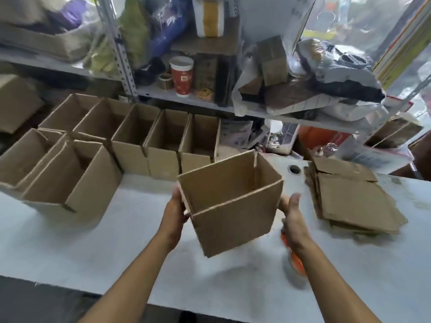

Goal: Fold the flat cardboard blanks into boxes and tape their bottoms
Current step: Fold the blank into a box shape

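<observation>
Looking down from the head cam, two bare forearms reached out over a white table [116, 241], with the near edge dropping off to a dark floor at the bottom of the shot. Surface looked a bit scuffed and had a round cable hole [294, 169] toward the back.

Held up over the middle of the table was a folded box [233, 206], open top facing up, tilted a little. It sat right between the two hands. Left hand [175, 214] was flat against the box's left wall, fingers fairly straight, pressing in rather than wrapped round. Right hand [292, 214] was at the right wall, palm turned toward the box, fingers loose and apart; couldn't really tell if it was actually touching the cardboard or just next to it. Under the right wrist there was an orange tape dispenser [294, 257] lying on the table, mostly hidden and blurry.

Right of the hands, a messy stack of flat blanks [354, 201] lay on the table, well apart from the held box. On the left and along the back edge stood a bunch of finished boxes [130, 145], all open-topped, packed side by side in rows and touching each other.

Behind all that was a metal shelf unit [123, 73] crammed with plastic bags, cardboard and odd stuff, including a red paper cup [182, 76] with a white rim.
</observation>
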